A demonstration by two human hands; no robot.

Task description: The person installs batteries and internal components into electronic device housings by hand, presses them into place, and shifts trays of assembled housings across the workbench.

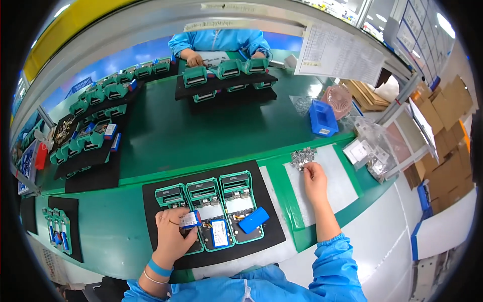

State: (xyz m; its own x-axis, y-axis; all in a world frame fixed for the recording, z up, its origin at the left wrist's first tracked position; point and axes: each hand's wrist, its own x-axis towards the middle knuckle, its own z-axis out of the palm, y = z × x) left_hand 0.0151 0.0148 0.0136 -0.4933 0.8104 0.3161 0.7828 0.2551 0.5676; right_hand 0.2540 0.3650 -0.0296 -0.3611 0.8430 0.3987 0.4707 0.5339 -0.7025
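My left hand (173,235) is closed around a blue battery pack with a white label (188,220), held over the leftmost of three green-framed device housings (242,189). A second battery pack, label up (220,233), lies in the middle housing. On the right-hand housing a plain blue battery pack (253,220) rests at a slant. All three housings lie side by side on a black foam mat (270,229). My right hand (315,182) pinches at the near edge of a pile of small metal parts (303,157); whatever is between its fingertips is hidden.
Across the green bench (211,136), a person in blue sleeves (221,40) works behind a black tray of housings (261,79). More loaded trays (100,146) stand at left. A blue bin (323,118), a pink fan (337,100) and plastic bags (375,151) sit at right.
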